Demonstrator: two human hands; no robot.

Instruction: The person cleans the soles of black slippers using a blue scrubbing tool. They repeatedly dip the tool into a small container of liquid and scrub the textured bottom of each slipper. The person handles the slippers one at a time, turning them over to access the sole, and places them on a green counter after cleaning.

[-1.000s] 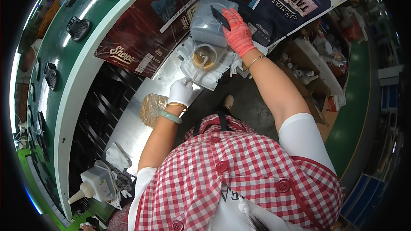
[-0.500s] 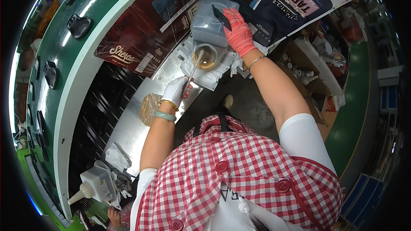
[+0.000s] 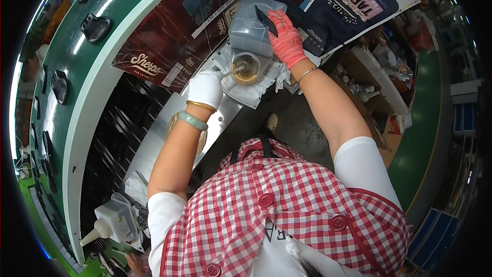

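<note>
My white-gloved left hand [image 3: 206, 90] is closed around a thin brush [image 3: 229, 73]. The far end of the brush dips into a clear cup [image 3: 257, 66] with amber liquid at its bottom; the back of the hand hides my fingers. My right hand [image 3: 285, 39], in a red knit glove, pinches a flat, curved black piece [image 3: 264, 21], whose exact kind I cannot make out. It holds this piece over a translucent plastic container [image 3: 247, 33] just beyond the cup. White sheets [image 3: 249, 94] lie beneath the cup.
A metal bench [image 3: 146, 161] runs along the left, with a round tan disc [image 3: 202, 141] partly behind my left wrist. Beyond it, a green belt [image 3: 110, 5] carries several black sole-shaped pieces [image 3: 96, 27]. A squeeze bottle [image 3: 115, 220] stands at lower left, beside another person's hand [image 3: 134, 264].
My left hand has turned over and tilted the brush lower, its tip still at the cup. My right hand and the black piece have stayed almost in place.
</note>
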